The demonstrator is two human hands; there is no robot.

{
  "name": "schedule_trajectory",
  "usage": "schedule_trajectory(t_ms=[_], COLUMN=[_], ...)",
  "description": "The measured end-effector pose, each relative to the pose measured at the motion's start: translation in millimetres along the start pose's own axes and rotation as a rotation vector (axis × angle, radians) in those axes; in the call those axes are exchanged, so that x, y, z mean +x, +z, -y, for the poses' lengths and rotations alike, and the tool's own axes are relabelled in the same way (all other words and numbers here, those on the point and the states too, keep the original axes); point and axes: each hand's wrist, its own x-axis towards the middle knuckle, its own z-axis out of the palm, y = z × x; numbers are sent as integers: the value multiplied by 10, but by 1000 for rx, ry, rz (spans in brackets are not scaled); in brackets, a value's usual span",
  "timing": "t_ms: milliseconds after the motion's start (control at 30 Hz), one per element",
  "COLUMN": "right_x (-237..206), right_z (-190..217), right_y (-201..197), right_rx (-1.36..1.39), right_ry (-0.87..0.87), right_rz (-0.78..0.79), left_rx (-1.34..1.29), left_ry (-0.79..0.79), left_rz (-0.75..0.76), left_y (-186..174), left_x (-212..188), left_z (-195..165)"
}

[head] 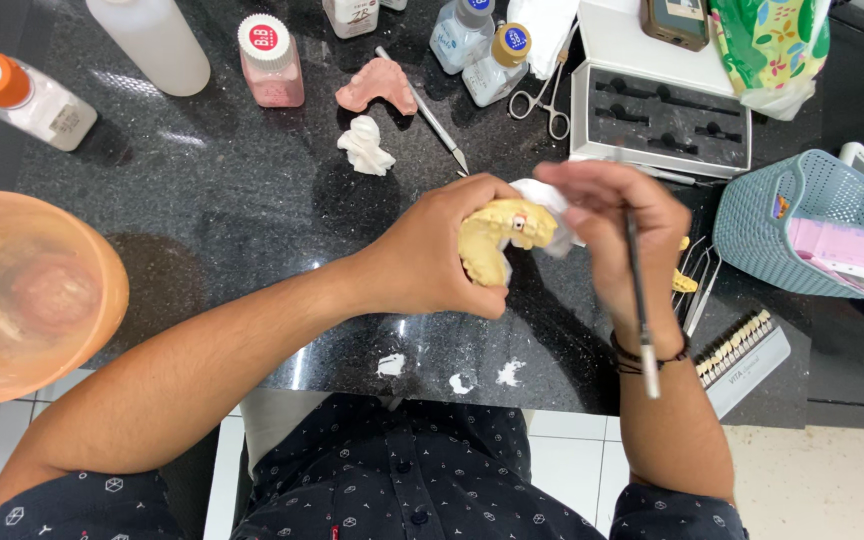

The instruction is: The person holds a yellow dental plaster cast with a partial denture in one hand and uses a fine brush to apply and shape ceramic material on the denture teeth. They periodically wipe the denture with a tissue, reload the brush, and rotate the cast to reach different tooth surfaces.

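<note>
You had one yellow dental cast (500,243) and one thin metal tool (638,300) above the desk (222,200). Your left hand (432,255) closed its fingers round the cast, hiding its base; your right hand (617,225) pinched the tool, its tip hidden behind white tissue (550,205) just beside the cast.

I see a matt, chalky yellow plaster dental cast (497,243), a slim shiny metal instrument (638,300), and a glossy speckled black stone countertop (232,200).
</note>
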Motion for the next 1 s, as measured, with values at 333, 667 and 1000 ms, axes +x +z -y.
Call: schedule_trajectory(t_ms=[333,667,1000], right_x=[-139,-285,84], right_z=[91,288,-33], right_y=[21,187,-275], right_rx=[13,-384,177], right_ry=[-443,-533,-114], right_rz=[-170,-53,-281], left_rx=[508,644,444], left_ry=[350,369,320], left_rz=[-420,-428,-629], left_y=[-12,17,-76], left_x=[-42,-44,-11], left_z=[126,137,176])
